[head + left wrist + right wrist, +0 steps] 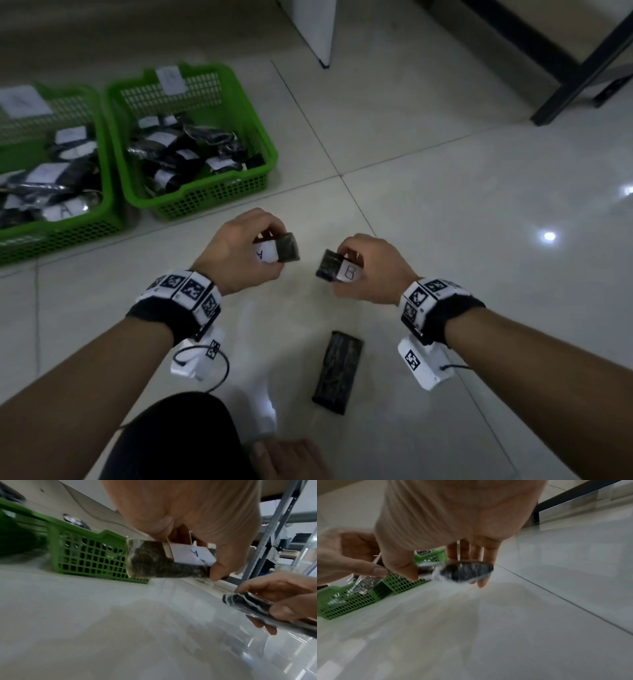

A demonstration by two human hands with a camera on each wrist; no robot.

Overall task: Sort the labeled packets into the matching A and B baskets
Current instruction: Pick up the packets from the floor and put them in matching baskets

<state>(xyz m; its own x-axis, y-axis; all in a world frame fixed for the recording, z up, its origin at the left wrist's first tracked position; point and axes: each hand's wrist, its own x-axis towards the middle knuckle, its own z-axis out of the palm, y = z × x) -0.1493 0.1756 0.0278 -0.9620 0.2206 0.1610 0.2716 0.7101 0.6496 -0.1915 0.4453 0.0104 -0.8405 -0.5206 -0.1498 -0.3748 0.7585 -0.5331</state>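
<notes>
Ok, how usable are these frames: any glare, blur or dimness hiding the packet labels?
Head view: dim, glare spot on the floor, yet the A packet and B packet read clearly. Left wrist view: baskets smeared, A label legible. Right wrist view: packet motion-blurred, no label readable.

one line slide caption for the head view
Left hand holds an A packet, right hand a B packet, near two green baskets; one packet lies on the floor.

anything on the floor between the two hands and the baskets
No. In the head view only bare floor tile separates the left hand and right hand from the green baskets. The one loose packet lies nearer the person.
</notes>
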